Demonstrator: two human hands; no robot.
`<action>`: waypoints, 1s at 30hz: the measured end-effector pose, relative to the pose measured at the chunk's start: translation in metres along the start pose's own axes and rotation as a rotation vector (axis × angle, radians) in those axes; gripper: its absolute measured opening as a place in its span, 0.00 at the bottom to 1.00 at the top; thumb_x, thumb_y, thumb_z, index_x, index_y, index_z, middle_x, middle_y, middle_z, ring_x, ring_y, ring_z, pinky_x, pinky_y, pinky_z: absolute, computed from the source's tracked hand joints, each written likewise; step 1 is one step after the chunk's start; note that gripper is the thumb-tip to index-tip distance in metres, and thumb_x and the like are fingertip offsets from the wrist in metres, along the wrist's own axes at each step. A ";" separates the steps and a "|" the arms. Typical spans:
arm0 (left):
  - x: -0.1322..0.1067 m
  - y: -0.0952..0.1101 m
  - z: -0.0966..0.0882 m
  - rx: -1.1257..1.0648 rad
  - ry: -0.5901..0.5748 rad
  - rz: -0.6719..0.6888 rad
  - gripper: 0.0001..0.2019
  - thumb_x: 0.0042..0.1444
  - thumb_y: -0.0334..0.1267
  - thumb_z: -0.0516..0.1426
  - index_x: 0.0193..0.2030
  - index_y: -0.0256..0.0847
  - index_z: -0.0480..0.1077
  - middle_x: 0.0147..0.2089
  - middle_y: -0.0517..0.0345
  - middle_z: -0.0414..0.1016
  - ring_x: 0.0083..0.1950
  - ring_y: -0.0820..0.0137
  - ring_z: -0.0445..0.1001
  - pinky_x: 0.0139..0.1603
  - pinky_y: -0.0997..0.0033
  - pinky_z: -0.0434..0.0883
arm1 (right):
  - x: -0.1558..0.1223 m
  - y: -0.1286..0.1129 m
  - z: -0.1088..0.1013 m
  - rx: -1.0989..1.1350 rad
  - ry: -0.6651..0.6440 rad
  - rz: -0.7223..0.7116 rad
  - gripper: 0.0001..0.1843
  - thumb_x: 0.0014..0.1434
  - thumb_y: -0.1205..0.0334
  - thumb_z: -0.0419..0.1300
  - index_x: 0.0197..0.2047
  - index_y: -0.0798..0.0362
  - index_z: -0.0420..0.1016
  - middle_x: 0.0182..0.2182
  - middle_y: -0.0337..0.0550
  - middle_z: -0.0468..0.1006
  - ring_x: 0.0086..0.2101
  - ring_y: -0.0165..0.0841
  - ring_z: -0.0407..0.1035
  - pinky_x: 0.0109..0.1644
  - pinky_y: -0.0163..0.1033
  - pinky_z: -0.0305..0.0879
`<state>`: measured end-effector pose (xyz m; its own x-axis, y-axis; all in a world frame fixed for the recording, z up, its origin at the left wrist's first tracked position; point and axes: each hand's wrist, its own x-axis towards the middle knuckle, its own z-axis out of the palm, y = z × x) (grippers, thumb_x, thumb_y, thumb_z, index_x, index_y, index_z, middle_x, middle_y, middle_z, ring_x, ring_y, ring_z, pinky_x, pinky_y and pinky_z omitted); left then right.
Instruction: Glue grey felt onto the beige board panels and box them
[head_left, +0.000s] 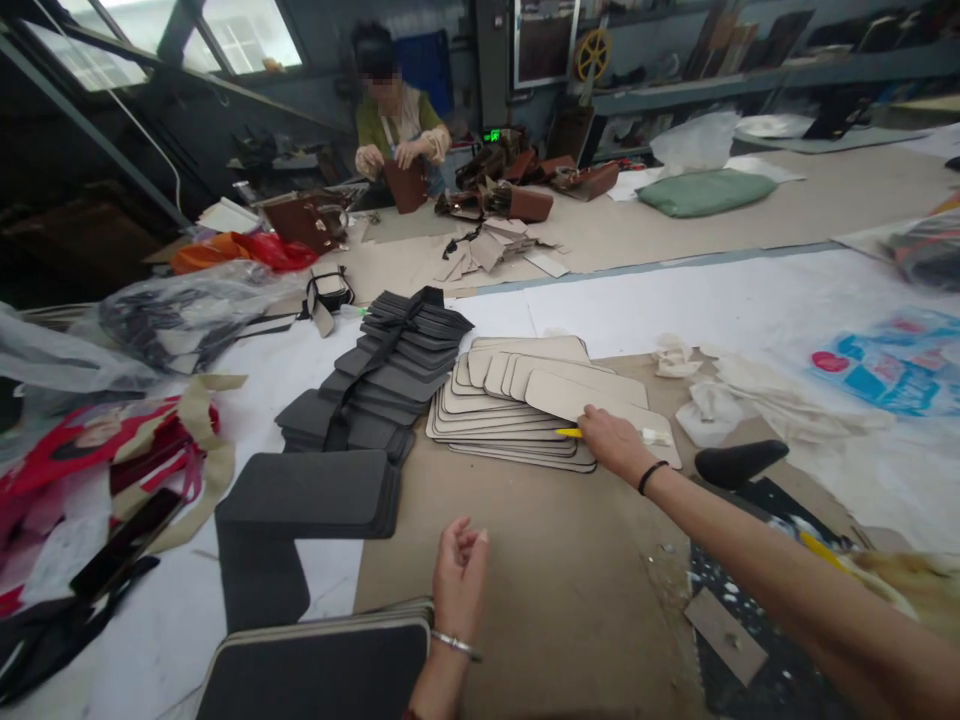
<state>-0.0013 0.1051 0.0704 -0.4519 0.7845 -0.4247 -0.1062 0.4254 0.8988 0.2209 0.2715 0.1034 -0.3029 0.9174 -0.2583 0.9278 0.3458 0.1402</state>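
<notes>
Beige panels [517, 400] lie in a fanned stack at the middle of the worktop [555, 570], each overlapping the next so that an edge of every piece is exposed, apparently so that they separate singly. The right hand [615, 443] rests on the top panel, fingers closed around a thin yellow stick [568, 432] that points left. The left hand [459, 570] lies near the front edge, fingers loosely curled and holding nothing, beside a dark-faced stack [322, 665]. Grey panels [390, 370] are piled to the left.
</notes>
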 end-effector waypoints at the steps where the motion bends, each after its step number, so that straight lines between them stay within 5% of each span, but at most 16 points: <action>1: -0.008 -0.002 0.005 -0.059 -0.022 -0.081 0.29 0.37 0.53 0.62 0.43 0.36 0.63 0.34 0.53 0.69 0.34 0.69 0.71 0.37 0.68 0.69 | -0.012 -0.011 -0.003 0.005 -0.008 -0.031 0.13 0.59 0.72 0.45 0.39 0.58 0.69 0.41 0.53 0.68 0.40 0.38 0.66 0.34 0.36 0.62; 6: -0.033 -0.013 0.017 -0.400 0.024 -0.422 0.22 0.46 0.52 0.58 0.43 0.38 0.62 0.39 0.49 0.70 0.36 0.69 0.73 0.39 0.67 0.71 | -0.094 -0.073 0.012 0.067 -0.140 -0.275 0.13 0.57 0.73 0.47 0.41 0.56 0.70 0.39 0.51 0.71 0.37 0.37 0.67 0.31 0.36 0.62; 9: -0.035 -0.029 0.015 -0.393 0.110 -0.437 0.12 0.50 0.43 0.56 0.38 0.38 0.65 0.35 0.52 0.73 0.32 0.72 0.73 0.37 0.67 0.71 | -0.137 -0.094 0.032 0.128 -0.147 -0.445 0.11 0.56 0.73 0.50 0.39 0.56 0.70 0.36 0.48 0.72 0.36 0.38 0.67 0.30 0.36 0.62; 12: -0.035 -0.050 0.007 -0.267 0.144 -0.425 0.06 0.47 0.34 0.56 0.33 0.36 0.67 0.29 0.55 0.74 0.29 0.71 0.72 0.36 0.67 0.71 | -0.166 -0.092 0.038 0.271 -0.085 -0.400 0.08 0.55 0.69 0.53 0.39 0.55 0.69 0.35 0.47 0.71 0.36 0.36 0.66 0.33 0.37 0.62; 16: -0.036 -0.074 -0.008 -0.025 0.110 -0.368 0.08 0.45 0.36 0.54 0.31 0.36 0.68 0.27 0.56 0.74 0.28 0.70 0.72 0.35 0.67 0.71 | -0.193 -0.047 0.024 0.621 0.163 0.005 0.11 0.60 0.60 0.47 0.35 0.54 0.67 0.31 0.44 0.70 0.34 0.33 0.64 0.37 0.37 0.61; 19: -0.035 -0.082 -0.018 0.218 0.059 -0.278 0.13 0.43 0.43 0.54 0.33 0.36 0.69 0.28 0.56 0.75 0.32 0.66 0.73 0.37 0.65 0.70 | -0.218 0.009 0.016 0.809 0.401 0.442 0.21 0.62 0.52 0.39 0.32 0.54 0.67 0.27 0.41 0.70 0.30 0.31 0.64 0.36 0.36 0.60; 22: -0.032 -0.078 -0.025 0.416 -0.068 -0.259 0.15 0.41 0.48 0.53 0.31 0.38 0.70 0.28 0.55 0.75 0.36 0.61 0.73 0.38 0.64 0.69 | -0.247 0.066 0.020 0.834 0.501 0.777 0.26 0.59 0.45 0.38 0.29 0.54 0.68 0.21 0.40 0.69 0.25 0.32 0.64 0.31 0.36 0.58; 26: -0.029 -0.067 -0.029 0.695 -0.196 -0.186 0.16 0.38 0.52 0.50 0.26 0.41 0.67 0.24 0.55 0.74 0.35 0.56 0.73 0.39 0.61 0.68 | -0.268 0.112 0.035 0.791 0.583 0.932 0.25 0.56 0.42 0.42 0.27 0.54 0.66 0.19 0.40 0.68 0.22 0.32 0.63 0.28 0.35 0.57; 30: -0.025 -0.060 -0.031 0.626 -0.182 -0.095 0.18 0.36 0.51 0.51 0.31 0.42 0.64 0.26 0.55 0.74 0.37 0.58 0.73 0.38 0.62 0.69 | -0.265 0.127 0.049 0.711 0.574 0.915 0.22 0.55 0.44 0.46 0.29 0.54 0.66 0.21 0.42 0.70 0.24 0.33 0.65 0.30 0.36 0.58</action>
<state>-0.0110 0.0457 0.0305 -0.3029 0.7713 -0.5598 0.4219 0.6352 0.6469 0.4297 0.0631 0.1427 0.6144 0.7780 0.1311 0.7046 -0.4663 -0.5349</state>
